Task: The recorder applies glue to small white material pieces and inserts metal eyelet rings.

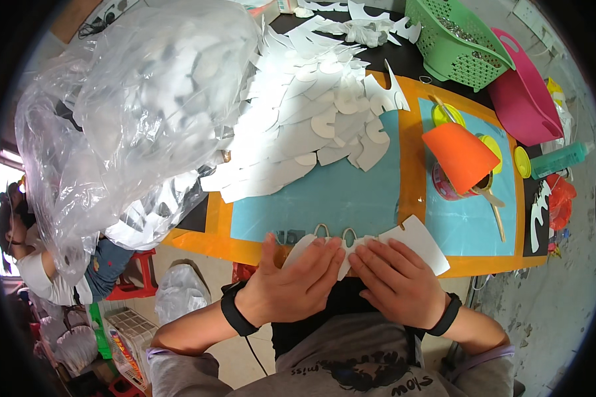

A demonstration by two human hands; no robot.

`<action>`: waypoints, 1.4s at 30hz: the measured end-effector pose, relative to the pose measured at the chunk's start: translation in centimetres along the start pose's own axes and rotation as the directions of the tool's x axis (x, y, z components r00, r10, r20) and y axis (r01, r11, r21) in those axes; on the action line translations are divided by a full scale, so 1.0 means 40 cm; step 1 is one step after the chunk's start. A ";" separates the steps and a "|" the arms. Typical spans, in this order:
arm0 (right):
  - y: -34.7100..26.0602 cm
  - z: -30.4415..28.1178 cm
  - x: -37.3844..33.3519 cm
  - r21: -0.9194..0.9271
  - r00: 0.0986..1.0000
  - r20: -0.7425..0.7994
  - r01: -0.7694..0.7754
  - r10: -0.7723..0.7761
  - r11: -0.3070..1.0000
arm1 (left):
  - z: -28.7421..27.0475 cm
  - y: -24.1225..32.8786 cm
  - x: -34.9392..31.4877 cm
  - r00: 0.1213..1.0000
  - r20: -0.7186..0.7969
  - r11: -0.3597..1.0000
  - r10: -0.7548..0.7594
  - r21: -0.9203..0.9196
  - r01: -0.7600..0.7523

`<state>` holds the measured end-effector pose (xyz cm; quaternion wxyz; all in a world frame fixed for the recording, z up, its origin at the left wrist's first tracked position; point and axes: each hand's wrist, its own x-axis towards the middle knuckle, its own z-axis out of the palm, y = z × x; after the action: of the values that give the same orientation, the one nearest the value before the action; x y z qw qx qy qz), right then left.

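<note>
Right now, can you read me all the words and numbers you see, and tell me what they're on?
Grey shirt: dark lettering around a dark picture; I won't copy out its words.
Red tin: marks too small to read.
Green bottle: any print is too blurred to read.

A green bottle [558, 160] sits near a pink basket [522, 96].

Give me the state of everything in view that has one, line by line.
Left hand: open, fingers on the white piece
Right hand: open, fingers on the same piece
White piece: partly covered by both hands
Pile of white cutouts: loose, overlapping
Clear plastic bag: bulging, filled
Green basket: uncovered, partly filled
Orange sheet: curved, over the round container
Round container: partly hidden
</note>
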<state>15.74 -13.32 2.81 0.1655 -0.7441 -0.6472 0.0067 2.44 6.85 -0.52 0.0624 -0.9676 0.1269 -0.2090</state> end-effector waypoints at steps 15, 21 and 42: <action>0.001 -0.020 0.016 0.461 0.906 -0.170 -0.275 0.389 0.844 | 0.018 0.035 -0.007 0.989 -0.107 0.994 -0.103 -0.048 0.098; 0.007 0.012 0.073 0.387 0.891 -0.263 -0.253 0.369 0.887 | -0.011 0.038 0.012 0.997 -0.050 0.999 -0.053 0.005 0.054; 0.010 0.010 0.090 0.510 0.853 -0.246 -0.290 0.460 0.810 | -0.029 0.080 0.043 0.973 0.033 0.948 -0.230 -0.217 0.231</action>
<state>16.60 -9.80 3.04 0.4450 -0.7872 -0.4233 0.0554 2.76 3.22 0.65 -0.0691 -0.9775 0.0353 -0.1963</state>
